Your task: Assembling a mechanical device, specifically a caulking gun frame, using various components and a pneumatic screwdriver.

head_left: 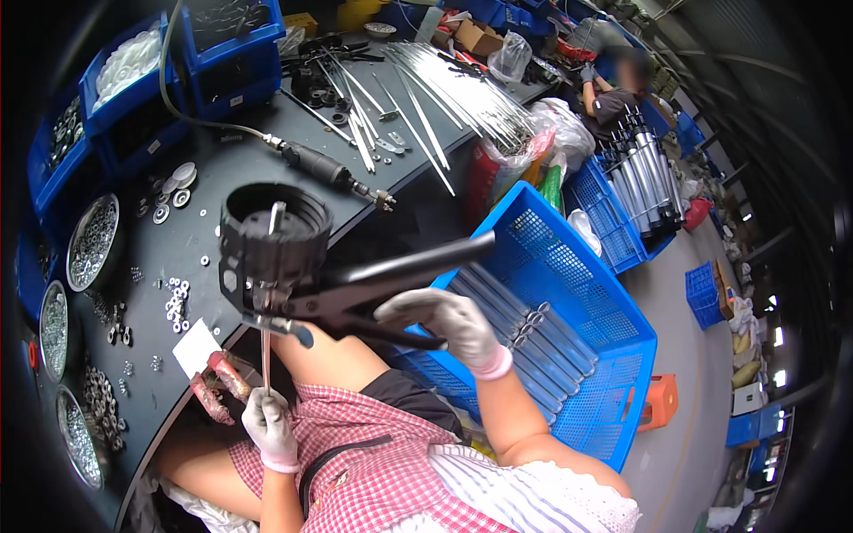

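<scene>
My gloved left hand (269,428) is closed around a thin metal rod (266,355) that runs up to a black plastic pump-like head (275,249). This head has a wide threaded collar, and the rod's tip shows inside it. A long black handle (404,271) juts from it to the right, with a thinner lever (391,333) below. My gloved right hand (449,327) is at that lever, its fingers stretched out toward the gap between handle and lever. Whether its palm touches the lever I cannot tell. A small blue-grey end piece (298,332) sticks out under the head.
A power screwdriver (320,167) on a hose lies over the dark bench (178,240). Metal bowls (93,242) of small parts, blue bins (129,71) and metal rods (444,89) surround it. Right stands a blue crate (613,373) with clear tubes. Red-wrapped handles (227,377) jut from the bench edge. Another person (613,102) sits farther back.
</scene>
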`<move>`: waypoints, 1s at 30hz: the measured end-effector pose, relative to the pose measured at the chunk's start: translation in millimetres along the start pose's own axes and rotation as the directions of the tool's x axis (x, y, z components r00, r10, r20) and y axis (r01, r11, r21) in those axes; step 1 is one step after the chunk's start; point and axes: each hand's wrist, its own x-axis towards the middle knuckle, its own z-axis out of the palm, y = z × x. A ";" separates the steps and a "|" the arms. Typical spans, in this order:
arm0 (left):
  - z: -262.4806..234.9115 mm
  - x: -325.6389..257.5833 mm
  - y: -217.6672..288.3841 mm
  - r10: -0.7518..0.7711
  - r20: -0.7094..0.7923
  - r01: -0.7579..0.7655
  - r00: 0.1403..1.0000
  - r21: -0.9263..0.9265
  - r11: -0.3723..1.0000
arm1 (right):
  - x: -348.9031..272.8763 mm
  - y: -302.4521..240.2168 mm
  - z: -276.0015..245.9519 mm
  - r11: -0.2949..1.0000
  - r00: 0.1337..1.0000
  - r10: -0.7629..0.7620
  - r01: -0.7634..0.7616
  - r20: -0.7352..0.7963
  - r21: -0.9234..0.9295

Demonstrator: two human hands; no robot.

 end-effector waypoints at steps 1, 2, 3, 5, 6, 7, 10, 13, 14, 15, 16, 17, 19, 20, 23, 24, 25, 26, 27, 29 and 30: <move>5.3 4.8 6.7 0.003 0.005 -0.003 1.000 -0.005 1.000 | -6.9 -4.4 -6.4 0.991 0.993 -0.113 0.115 -0.031 0.075; 8.8 7.7 12.4 0.028 0.002 -0.028 1.000 0.026 0.999 | -10.4 -11.1 -7.8 0.961 0.964 -0.258 0.250 -0.061 -0.123; 11.7 9.3 20.0 0.052 -0.002 -0.052 0.999 0.058 0.997 | -14.5 -20.3 -7.2 0.894 0.958 -0.240 0.154 -0.157 -0.421; 23.5 10.6 44.7 -0.024 0.060 0.020 0.998 0.059 0.998 | -1.3 -26.9 -8.5 0.362 0.849 -0.518 0.326 0.102 -0.873; 31.2 10.7 53.3 -0.068 0.077 0.064 0.995 0.060 0.996 | 6.6 -27.7 -0.2 0.196 0.860 -0.481 0.295 0.171 -0.935; 32.9 7.1 60.0 -0.120 0.102 0.114 0.988 0.064 0.991 | 16.3 -13.9 2.8 0.193 0.832 -0.524 0.327 0.185 -0.925; 40.1 -3.0 81.0 -0.258 0.269 0.266 0.928 0.006 0.964 | 57.4 11.2 11.4 0.110 0.722 -0.660 0.366 0.208 -0.924; 41.6 -7.2 93.3 -0.356 0.328 0.383 0.875 -0.018 0.924 | 83.9 19.0 9.0 0.052 0.638 -0.731 0.404 0.240 -0.913; 41.4 -9.3 95.4 -0.367 0.348 0.405 0.863 -0.043 0.913 | 90.6 28.0 8.3 0.184 0.585 -0.793 0.494 0.168 -0.850; 41.0 -11.2 97.8 -0.375 0.369 0.427 0.851 -0.068 0.902 | 96.1 36.6 10.9 0.297 0.536 -0.840 0.582 0.082 -0.757; 41.0 -10.8 100.2 -0.384 0.369 0.437 0.846 -0.067 0.897 | 104.7 43.6 15.9 0.262 0.401 -0.916 0.613 0.008 -0.746; 40.9 -10.7 99.7 -0.381 0.365 0.432 0.850 -0.066 0.899 | 106.9 43.1 14.3 0.261 0.398 -0.918 0.618 0.009 -0.742; 37.7 -11.5 96.7 -0.373 0.380 0.402 0.847 0.002 0.916 | 112.3 39.1 7.1 0.191 0.462 -0.876 0.592 0.136 -0.783; 35.2 -11.2 94.5 -0.385 0.360 0.386 0.850 0.072 0.920 | 115.6 37.7 -1.5 0.124 0.435 -0.878 0.610 0.200 -0.783; 15.0 -14.8 89.7 -0.406 0.385 0.389 0.829 0.124 0.913 | 112.1 34.4 3.5 0.326 0.462 -0.887 0.616 -0.006 -0.717; 9.2 -17.1 86.9 -0.397 0.384 0.380 0.834 0.122 0.917 | 109.3 22.0 2.3 0.250 0.436 -0.900 0.540 0.013 -0.803; 2.9 -22.0 84.3 -0.401 0.378 0.390 0.834 0.109 0.914 | 107.6 16.2 0.9 0.275 0.429 -0.903 0.542 -0.020 -0.794; -2.9 -26.4 81.6 -0.406 0.371 0.400 0.835 0.096 0.911 | 107.6 11.3 2.9 0.334 0.431 -0.900 0.578 -0.069 -0.744; -7.8 -29.9 77.5 -0.402 0.372 0.397 0.837 0.094 0.913 | 107.3 5.7 6.7 0.390 0.436 -0.892 0.612 -0.118 -0.688; -14.7 -35.8 69.5 -0.288 0.384 0.205 0.877 0.243 0.948 | 103.3 -6.0 11.0 0.343 0.435 -0.898 0.600 -0.066 -0.722; -20.2 -38.8 67.7 -0.335 0.376 0.259 0.864 0.239 0.936 | 101.8 -9.5 11.2 0.296 0.435 -0.900 0.586 -0.016 -0.754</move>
